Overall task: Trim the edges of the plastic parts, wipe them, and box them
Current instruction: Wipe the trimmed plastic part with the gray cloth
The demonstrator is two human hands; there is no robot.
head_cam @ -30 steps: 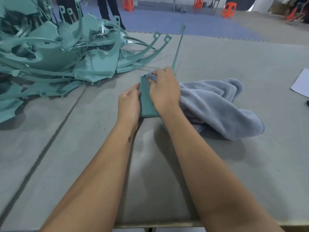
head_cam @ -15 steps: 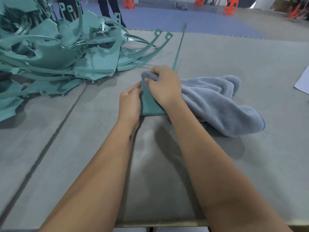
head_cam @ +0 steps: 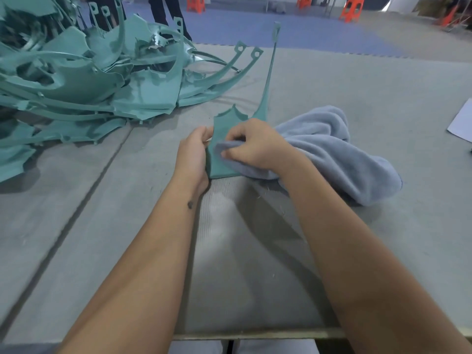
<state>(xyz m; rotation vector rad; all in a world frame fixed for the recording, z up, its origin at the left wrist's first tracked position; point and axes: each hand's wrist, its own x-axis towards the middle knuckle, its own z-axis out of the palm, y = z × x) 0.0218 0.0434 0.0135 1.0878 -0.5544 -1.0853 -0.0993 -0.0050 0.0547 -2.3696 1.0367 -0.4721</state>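
Observation:
A teal plastic part (head_cam: pixel 226 123) with a long thin arm reaching away from me lies on the grey table (head_cam: pixel 255 251) in the middle of the view. My left hand (head_cam: pixel 192 155) grips its left edge. My right hand (head_cam: pixel 255 146) pinches a fold of the blue-grey cloth (head_cam: pixel 332 152) and presses it onto the lower half of the part. The rest of the cloth trails off to the right on the table. The part's notched upper edge shows above my hands.
A big pile of teal plastic parts (head_cam: pixel 89 80) fills the left and far-left table. A white sheet of paper (head_cam: pixel 462 121) lies at the right edge. Beyond the table are a person's legs (head_cam: pixel 166 14) and orange stools (head_cam: pixel 351 8).
My right hand has drawn the cloth down the part toward me, uncovering its notched upper edge. My left hand keeps its hold on the left edge.

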